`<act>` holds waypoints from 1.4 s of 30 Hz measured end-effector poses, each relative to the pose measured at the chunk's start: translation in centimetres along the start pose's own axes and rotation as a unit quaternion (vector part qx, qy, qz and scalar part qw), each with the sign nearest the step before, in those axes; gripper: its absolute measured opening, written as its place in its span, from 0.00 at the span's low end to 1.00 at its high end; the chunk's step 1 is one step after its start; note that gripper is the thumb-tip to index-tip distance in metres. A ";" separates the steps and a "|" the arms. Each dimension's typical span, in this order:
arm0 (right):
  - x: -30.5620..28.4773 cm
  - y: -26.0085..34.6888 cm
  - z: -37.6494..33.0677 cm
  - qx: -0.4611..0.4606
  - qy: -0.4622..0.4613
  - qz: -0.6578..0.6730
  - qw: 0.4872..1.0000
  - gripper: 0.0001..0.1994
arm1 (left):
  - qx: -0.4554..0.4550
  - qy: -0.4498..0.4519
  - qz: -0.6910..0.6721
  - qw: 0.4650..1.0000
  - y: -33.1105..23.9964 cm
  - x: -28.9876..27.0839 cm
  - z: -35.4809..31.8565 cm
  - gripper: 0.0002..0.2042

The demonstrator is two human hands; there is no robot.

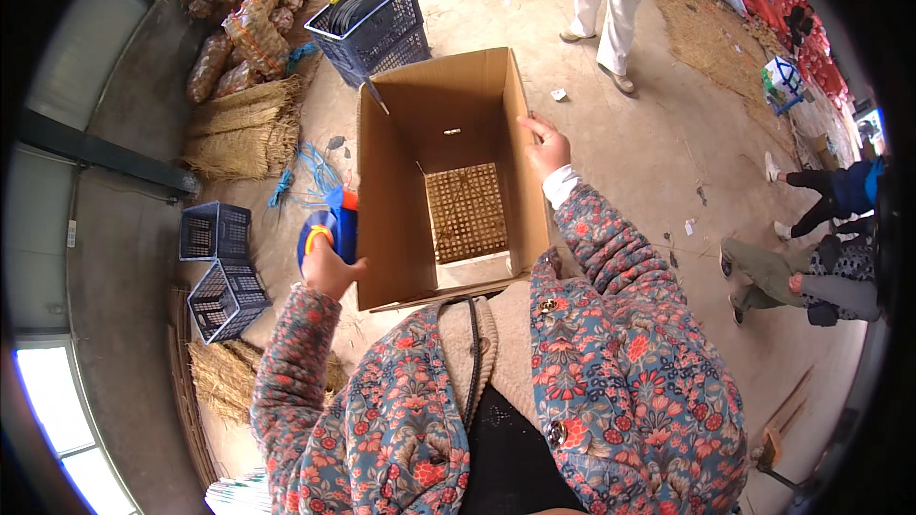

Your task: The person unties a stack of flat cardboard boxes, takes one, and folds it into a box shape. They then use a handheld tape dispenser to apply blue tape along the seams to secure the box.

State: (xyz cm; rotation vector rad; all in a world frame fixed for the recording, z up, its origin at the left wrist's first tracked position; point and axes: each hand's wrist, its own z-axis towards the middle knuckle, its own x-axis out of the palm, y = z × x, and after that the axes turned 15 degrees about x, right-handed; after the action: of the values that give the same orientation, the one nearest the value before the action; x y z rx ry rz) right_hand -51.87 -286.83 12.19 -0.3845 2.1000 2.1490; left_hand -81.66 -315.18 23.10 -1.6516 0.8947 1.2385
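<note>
open rectangular brown cardboard box (434, 100), frame centre. left hand (330, 269) closed round blue-and-orange plastic tape dispenser (344, 221), left of box; right hand (548, 148) clasping box's right wall edge. box probably light, stiff yet creasable; best held by opposite side edges.

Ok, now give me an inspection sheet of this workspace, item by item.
Surface: pale floor, small litter scattered on it
Job's things: open cardboard box; blue-and-orange tape dispenser
Clutter: dark blue crates, straw mats, loose blue strands
Hands: left hand grips the dispenser; right hand touches the box's right edge
Cables: none clearly seen
Surroundings: filled sacks at upper left; people nearby
</note>
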 end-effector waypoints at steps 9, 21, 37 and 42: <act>-3.6 -1.3 1.2 0.090 0.031 0.111 0.989 0.21 | 0.096 -0.107 -0.070 0.987 -1.4 3.4 -3.1 0.40; 4.1 5.4 -14.8 -0.116 0.668 -0.449 0.582 0.27 | 0.040 -0.069 -0.222 0.972 -1.1 5.0 0.7 0.37; 8.2 -6.9 -4.1 0.082 0.494 -0.525 0.688 0.30 | 0.072 -0.165 -0.265 0.947 -0.9 7.2 0.0 0.40; 8.0 -3.2 -2.8 -0.036 0.438 -0.551 0.709 0.30 | -0.007 -0.150 -0.340 0.928 -1.7 7.8 -0.4 0.35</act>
State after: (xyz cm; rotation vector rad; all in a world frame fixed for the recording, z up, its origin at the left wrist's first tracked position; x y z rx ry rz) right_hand -58.47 -290.23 6.97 -2.2869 1.2274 1.2866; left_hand -78.01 -315.31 15.97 -1.5319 0.0910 0.9582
